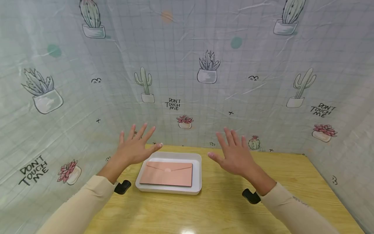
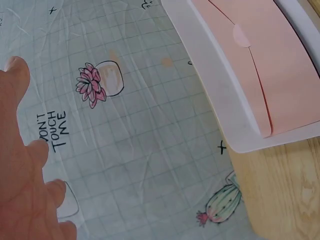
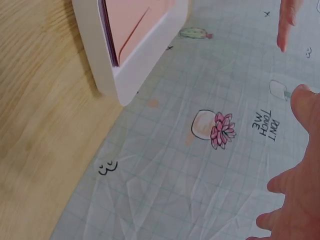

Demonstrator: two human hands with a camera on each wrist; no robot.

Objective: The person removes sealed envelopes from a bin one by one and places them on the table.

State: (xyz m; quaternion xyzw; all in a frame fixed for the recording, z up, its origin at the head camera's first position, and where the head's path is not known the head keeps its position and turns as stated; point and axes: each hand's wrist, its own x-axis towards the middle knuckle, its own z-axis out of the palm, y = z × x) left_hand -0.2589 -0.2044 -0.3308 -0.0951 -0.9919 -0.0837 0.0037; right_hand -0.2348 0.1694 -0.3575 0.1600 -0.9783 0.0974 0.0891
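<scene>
Even, moderately bright light fills the head view. A white glare spot sits on the worktop (image 1: 213, 211) at the bottom edge; soft shadows lie nearby. The creased curtain (image 1: 163, 48) shines faintly. Both wrist views look softer.

Pink envelope (image 1: 166, 178): flat, flap side up, round paler seal at flap tip; lying inside white tray (image 1: 169, 189). Tray: shallow, rectangular, rounded corners, upright on wooden table (image 1: 216, 208).

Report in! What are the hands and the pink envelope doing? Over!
Left hand and right hand spread, both holding nothing. Pink envelope flap-up inside white tray. Nothing visible on top of it.
</scene>
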